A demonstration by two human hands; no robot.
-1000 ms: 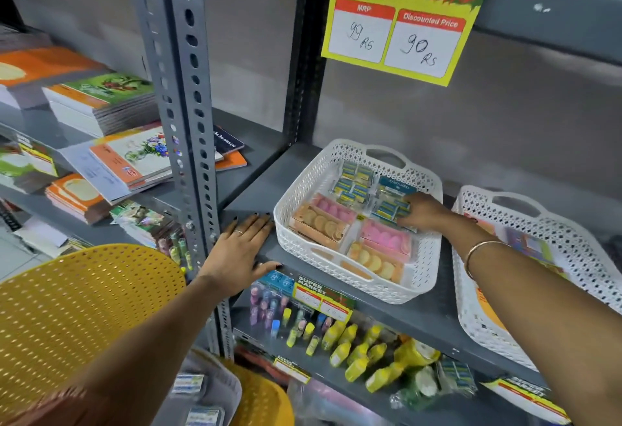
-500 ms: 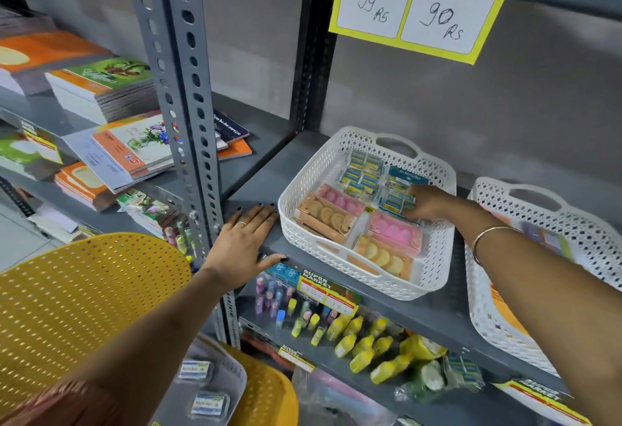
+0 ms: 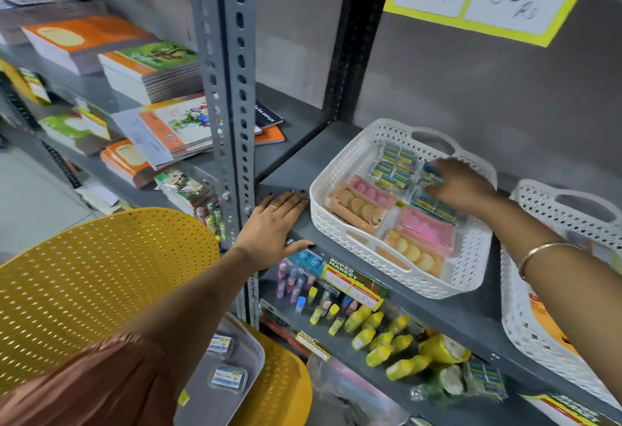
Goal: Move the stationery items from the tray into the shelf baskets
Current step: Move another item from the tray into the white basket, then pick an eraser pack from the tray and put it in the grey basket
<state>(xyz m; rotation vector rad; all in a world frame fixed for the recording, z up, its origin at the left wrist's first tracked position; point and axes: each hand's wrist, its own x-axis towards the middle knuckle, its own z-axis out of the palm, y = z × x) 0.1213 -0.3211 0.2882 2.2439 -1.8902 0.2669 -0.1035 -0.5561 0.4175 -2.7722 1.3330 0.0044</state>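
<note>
Head view: one moment, both hands at the grey metal shelf (image 3: 303, 159).
Right fingers: curled down onto clear packs of blue-yellow items (image 3: 392, 166) at the back of the white perforated basket (image 3: 340, 220); motion blur, so cannot tell if they pinch a pack or only touch.
Right hand (image 3: 462, 184): inside the basket, over its far right corner; gold bangle (image 3: 538, 252) on the wrist.
Left fingers: spread flat, gripping nothing.
Left hand (image 3: 274, 223): palm on the shelf's front edge, just beside the basket's left wall, next to the slotted upright (image 3: 232, 88).
Basket contents: pink and tan packs in front, blue-yellow packs behind, floor nearly full.
Open room: bare shelf left of the basket; second white basket (image 3: 525, 318) close on the right.
Tray (image 3: 249, 355): grey, below on the yellow chair (image 3: 101, 274), two small boxes (image 3: 227, 375) left on it.
</note>
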